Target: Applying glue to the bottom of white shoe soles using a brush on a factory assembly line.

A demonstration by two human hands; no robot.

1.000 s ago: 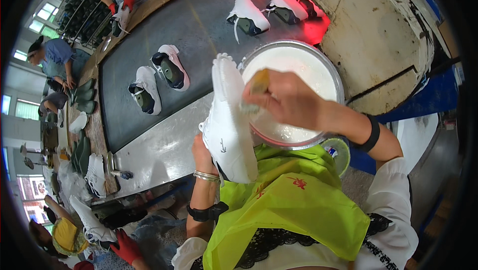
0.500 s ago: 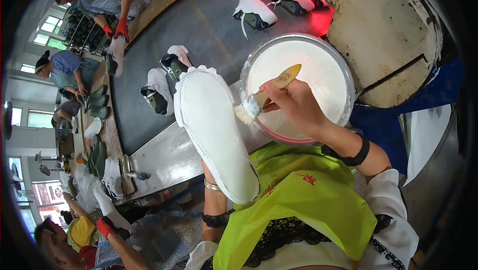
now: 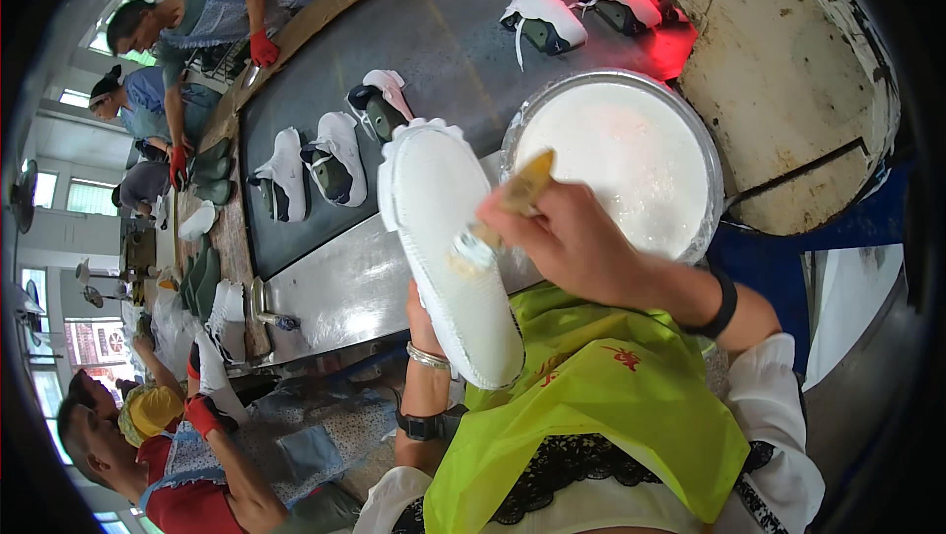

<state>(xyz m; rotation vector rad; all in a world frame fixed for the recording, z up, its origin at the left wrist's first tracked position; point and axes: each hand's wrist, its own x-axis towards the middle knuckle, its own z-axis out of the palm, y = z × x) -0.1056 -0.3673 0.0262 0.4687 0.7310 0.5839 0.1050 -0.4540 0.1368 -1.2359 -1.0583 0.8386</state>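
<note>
White shoe [image 3: 434, 189] in left hand [image 3: 421, 317] near edge of counter [image 3: 424, 51], sole facing viewer, long axis slanting upper left to lower right, scalloped end pointing away from person. Hands apart: left clamped on shoe from behind, fingers hidden; right hand [image 3: 572, 238] closed around brush [image 3: 529, 184], bristles against sole. Counter dark, metal-bordered, carrying more shoes [image 3: 286, 174]. Leftward: windows [image 3: 91, 194], co-workers in red gloves [image 3: 203, 417].

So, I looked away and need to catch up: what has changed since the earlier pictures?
The white sneaker upper was turned to show its underside, and the paintbrush has moved left onto it. At the left of the dark grey belt, a third sneaker upper has joined two others. The left hand still holds the white one, the right hand the paintbrush; the tub stayed put.
</note>
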